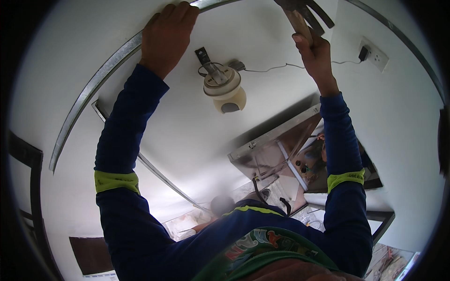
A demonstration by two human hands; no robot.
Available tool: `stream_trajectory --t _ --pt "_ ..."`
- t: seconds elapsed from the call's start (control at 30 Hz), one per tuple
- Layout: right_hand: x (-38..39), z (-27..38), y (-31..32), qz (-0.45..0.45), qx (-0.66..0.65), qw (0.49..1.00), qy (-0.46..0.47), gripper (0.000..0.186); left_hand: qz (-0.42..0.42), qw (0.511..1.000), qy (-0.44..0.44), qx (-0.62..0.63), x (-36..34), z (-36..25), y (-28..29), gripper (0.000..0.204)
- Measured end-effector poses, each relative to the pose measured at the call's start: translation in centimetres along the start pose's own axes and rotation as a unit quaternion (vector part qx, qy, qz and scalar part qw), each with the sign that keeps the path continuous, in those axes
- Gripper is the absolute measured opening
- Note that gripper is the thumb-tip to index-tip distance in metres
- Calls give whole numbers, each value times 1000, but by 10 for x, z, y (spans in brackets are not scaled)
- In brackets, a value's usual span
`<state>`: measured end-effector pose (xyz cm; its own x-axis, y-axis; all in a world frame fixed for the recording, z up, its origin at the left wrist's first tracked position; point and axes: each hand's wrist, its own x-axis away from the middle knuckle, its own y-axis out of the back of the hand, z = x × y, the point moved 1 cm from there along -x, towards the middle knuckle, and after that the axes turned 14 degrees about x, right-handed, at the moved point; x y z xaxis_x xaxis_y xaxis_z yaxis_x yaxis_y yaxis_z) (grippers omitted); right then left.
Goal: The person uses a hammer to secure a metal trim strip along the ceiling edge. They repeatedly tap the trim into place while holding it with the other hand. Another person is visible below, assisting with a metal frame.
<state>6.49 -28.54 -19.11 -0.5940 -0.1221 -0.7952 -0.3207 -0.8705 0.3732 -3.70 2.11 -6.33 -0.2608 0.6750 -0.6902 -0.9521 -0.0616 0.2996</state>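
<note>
Both my arms, in dark blue sleeves with yellow-green bands, reach up. At the upper left my left hand [169, 37] is closed over the edge of a long, thin galvanized metal channel [93, 84], which runs along the white surface and looks curved here. My right hand [315, 58], at the upper right, grips the wooden handle of a claw hammer [298, 22]. The hammer's dark claw points right, and its head is partly cut off by the top edge. Hammer and channel are apart in view.
A cream rounded device [224, 89] sits between my arms, its cable running to a black plug [363, 53] in a wall socket [378, 57]. A shiny box-like panel [276, 143] lies beyond my right arm. Another metal strip [168, 177] slants below my left arm. A dark frame [35, 187] stands left.
</note>
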Motion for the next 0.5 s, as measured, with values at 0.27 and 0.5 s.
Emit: stream_trajectory --t 0.27,0.5 --pt "370 -46 32 1 -51 941 -333 40 -12 927 105 361 17 -76 70 26" --pt "637 13 46 127 182 785 -578 49 758 398 35 515 269 -276 86 16"
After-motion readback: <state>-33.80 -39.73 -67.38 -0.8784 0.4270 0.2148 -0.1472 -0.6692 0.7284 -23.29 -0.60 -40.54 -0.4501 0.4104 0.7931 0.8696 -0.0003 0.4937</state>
